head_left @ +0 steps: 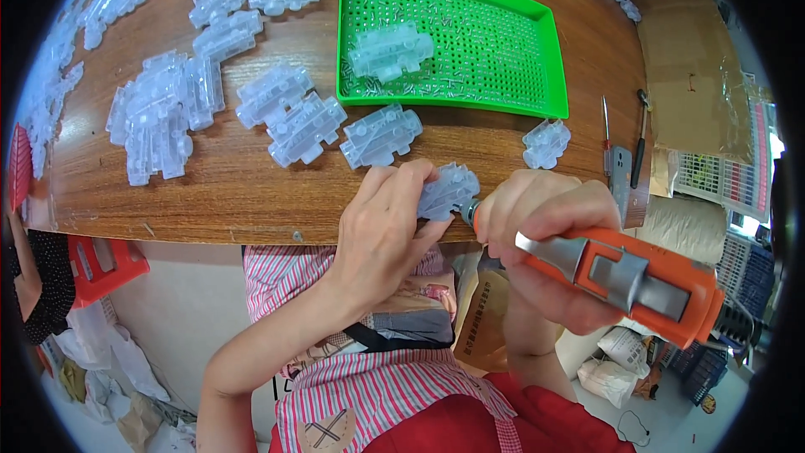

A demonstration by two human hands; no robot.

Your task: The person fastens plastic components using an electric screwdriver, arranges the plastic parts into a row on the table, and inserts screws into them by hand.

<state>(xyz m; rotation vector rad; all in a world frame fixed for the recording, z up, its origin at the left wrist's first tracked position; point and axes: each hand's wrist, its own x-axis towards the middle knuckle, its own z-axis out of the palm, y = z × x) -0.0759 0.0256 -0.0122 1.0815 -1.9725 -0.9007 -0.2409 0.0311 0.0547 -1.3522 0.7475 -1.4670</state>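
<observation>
At the table's front edge my left hand (pixel 379 222) grips a translucent plastic car-shaped shell (pixel 447 190) between thumb and fingers. Closed around an orange and grey electric screwdriver (pixel 620 275) is my right hand (pixel 549 231); the tool points left and its tip meets the shell's right side. Whether a screw sits at the tip is too small to see. Beyond my hands stands a green perforated tray (pixel 453 103) scattered with small metal screws (pixel 419 88), and one more shell (pixel 391 51) lies in it. Another shell (pixel 381 136) rests just in front of the tray.
More shells are piled on the left (pixel 159 113), and a single shell (pixel 546 143) lies right of my hands. Near the right edge are a thin screwdriver (pixel 606 130), a black-handled tool (pixel 641 143) and a grey phone-like object (pixel 620 174). A red stool (pixel 105 268) stands below left.
</observation>
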